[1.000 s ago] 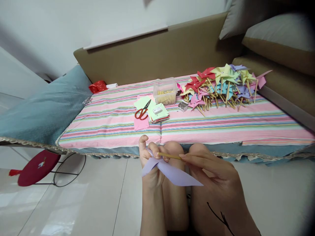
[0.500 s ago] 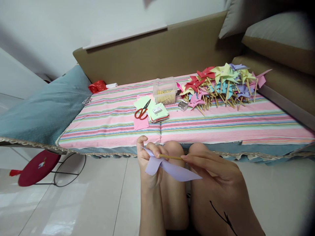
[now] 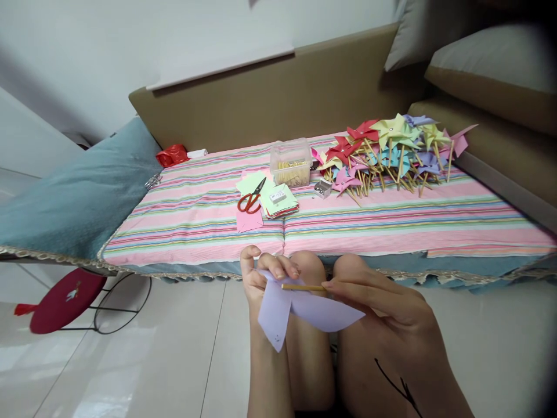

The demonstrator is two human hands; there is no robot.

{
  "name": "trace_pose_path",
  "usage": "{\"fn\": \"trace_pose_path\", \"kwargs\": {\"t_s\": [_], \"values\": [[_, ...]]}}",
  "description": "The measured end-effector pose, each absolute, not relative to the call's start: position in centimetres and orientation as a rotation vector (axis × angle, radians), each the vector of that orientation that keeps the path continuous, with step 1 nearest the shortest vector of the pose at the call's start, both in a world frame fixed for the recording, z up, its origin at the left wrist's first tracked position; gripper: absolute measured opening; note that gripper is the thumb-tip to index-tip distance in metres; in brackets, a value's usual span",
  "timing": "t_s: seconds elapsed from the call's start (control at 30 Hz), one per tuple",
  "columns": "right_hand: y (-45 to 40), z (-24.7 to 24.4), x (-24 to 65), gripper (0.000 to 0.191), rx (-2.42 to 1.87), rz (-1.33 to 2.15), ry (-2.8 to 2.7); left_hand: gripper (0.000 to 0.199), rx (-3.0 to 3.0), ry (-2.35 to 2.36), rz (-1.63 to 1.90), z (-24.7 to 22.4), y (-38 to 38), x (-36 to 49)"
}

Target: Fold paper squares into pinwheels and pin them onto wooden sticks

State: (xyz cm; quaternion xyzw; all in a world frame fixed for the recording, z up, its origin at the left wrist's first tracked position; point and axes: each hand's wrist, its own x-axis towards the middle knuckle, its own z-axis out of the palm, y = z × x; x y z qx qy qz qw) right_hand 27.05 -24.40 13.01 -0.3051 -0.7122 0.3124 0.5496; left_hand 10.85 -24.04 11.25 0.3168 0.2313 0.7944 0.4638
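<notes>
Above my knees, my left hand [image 3: 265,278] pinches a purple paper [image 3: 275,310] near its upper edge, with two pointed flaps hanging toward me. My right hand [image 3: 378,302] holds the right end of a thin wooden stick [image 3: 304,287] between thumb and fingers. The stick lies level across the front of the paper, its free end near my left fingertips. Small dark marks show at the tip of the left flap. Whether stick and paper are joined cannot be made out.
On the striped cover [image 3: 369,229] lie red-handled scissors [image 3: 249,202], stacked paper squares [image 3: 282,203], a clear box of sticks [image 3: 290,165], a small open box [image 3: 322,188] and a pile of finished pinwheels [image 3: 391,152]. A red stool [image 3: 67,299] stands at left.
The purple paper has opened out and its flaps hang lower. My left fingers have shifted off the stick's end, and the stick sits slightly lower, still in my right hand.
</notes>
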Motion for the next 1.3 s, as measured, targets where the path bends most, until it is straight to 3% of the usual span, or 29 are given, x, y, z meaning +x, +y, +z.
{"fn": "trace_pose_path", "kwargs": {"t_s": [0.5,0.63,0.8,1.0,1.3], "values": [[-24.3,13.6,26.9,0.028,-0.686,0.735,-1.722,0.045,0.944,0.486,1.946,10.0,-23.6,9.9],[-24.3,13.0,27.0,0.029,-0.7,0.731,-1.737,0.043,0.822,0.6,1.942,10.8,-24.1,10.3],[-23.7,10.9,27.5,0.026,-0.899,0.772,-1.81,0.06,0.749,0.841,1.982,11.8,-24.4,10.6],[-22.3,8.8,28.7,0.015,-1.05,0.836,-1.863,0.059,0.537,1.091,2.065,12.5,-24.3,10.0],[-21.5,7.1,28.9,0.016,-1.152,0.928,-1.855,0.062,0.334,1.278,2.033,12.1,-23.8,10.4]]}}
